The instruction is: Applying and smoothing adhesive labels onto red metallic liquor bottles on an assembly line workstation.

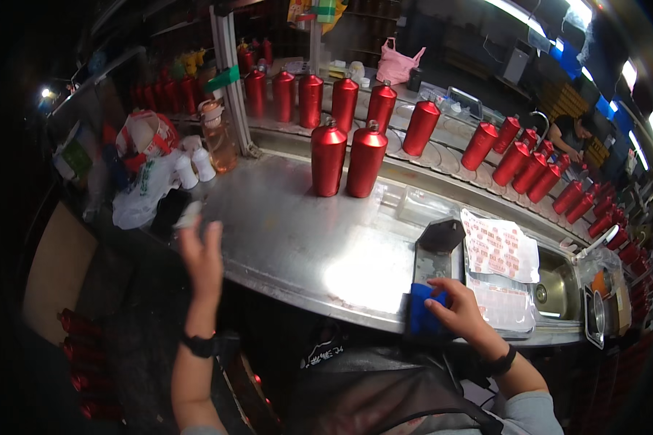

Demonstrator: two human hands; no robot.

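Note:
My left hand (202, 257) is raised off the left front edge of the metal worktop (268, 210), fingers apart. A small white piece (189, 215) shows at its fingertips; whether it is on the finger or behind it I cannot tell. At the front edge, my right hand (458, 310) has its thumb and fingers curled at a blue block (422, 312). That block sits at the near end of a dark metal fixture (441, 235) with an angled far plate. Two shiny red metal bottles, a left one (329, 161) and a right one (367, 163), stand upright mid-worktop.
Behind the worktop, a conveyor (442, 165) carries several more red bottles. Printed paper (499, 246) lies on a tray right of the fixture, beside a sink (555, 293). A drink bottle (218, 138), white spray bottles and bags crowd the left. Another person (569, 134) is far right.

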